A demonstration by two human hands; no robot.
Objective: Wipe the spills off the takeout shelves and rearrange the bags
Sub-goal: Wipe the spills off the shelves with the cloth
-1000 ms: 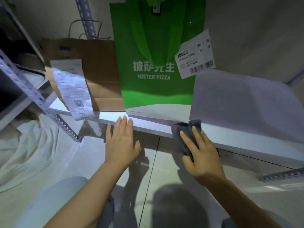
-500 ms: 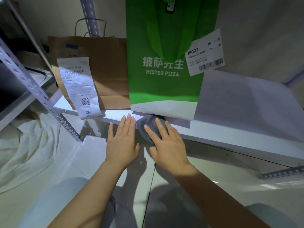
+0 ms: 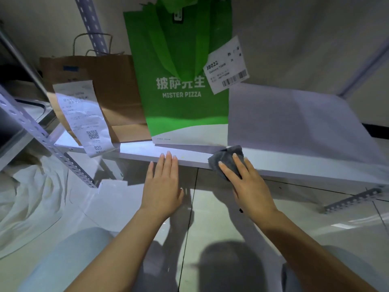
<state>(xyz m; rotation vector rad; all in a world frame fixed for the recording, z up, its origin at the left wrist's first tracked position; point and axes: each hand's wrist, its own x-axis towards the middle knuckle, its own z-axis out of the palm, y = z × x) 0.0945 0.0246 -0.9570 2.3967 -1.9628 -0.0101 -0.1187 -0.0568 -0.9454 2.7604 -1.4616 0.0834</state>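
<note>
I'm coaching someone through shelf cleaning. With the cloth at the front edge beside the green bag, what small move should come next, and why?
Probably sweep the grey cloth rightward along the shelf. The right hand presses it on the front edge by the green bag, and the stretch to its right is bare. The left hand rests flat on the edge, bracing.

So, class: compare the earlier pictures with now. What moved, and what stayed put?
The right hand slid the grey cloth left along the shelf edge, then back right. The left hand stayed flat at the edge; the green bag and brown bag stayed put.
</note>
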